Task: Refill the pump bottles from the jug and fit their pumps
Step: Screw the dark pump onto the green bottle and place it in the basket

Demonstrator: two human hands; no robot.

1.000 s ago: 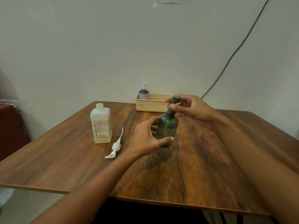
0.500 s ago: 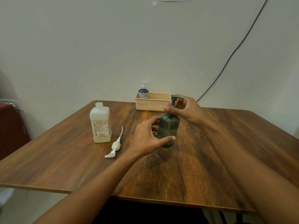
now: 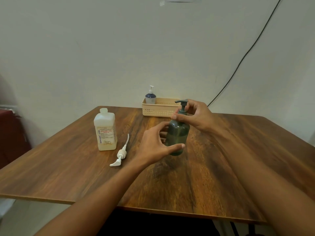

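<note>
Fingers of the right hand were pinched on the collar of the green pump. The left hand had thumb and fingers wrapped round the green bottle, out at mid-table, right of the jug. Base on the wood or just off it? Hard to call. The danger, as I read it: a crooked start would cross-thread that collar, and a slack left grip would let the bottle spin or tip, spilling the refill. The uncapped jug stood close enough for a forearm to catch. The bottle's long axis ran near vertical, top leaning slightly right, and the pump's spout pointed left.
</note>
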